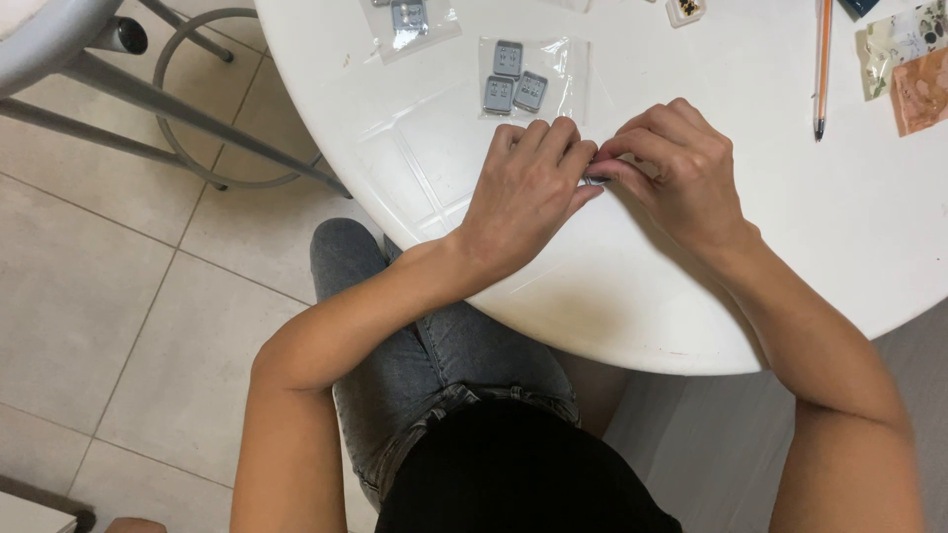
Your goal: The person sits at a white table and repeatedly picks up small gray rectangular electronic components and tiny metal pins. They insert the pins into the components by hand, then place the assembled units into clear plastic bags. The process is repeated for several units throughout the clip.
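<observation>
Seated person at a round white table, both hands meeting near its front edge. Left hand curled, fingertips drawn together against the right hand; both pinch a small grey piece, mostly hidden between the fingers, so I cannot tell its shape. It sits just above the tabletop.

Just beyond the left knuckles: a clear plastic bag lying flat, three grey square pieces inside. A second clear bag further back, partly cut off. An orange pencil lies well to the right, apart from the hands. Grey stool frame on the tiled floor, left.
</observation>
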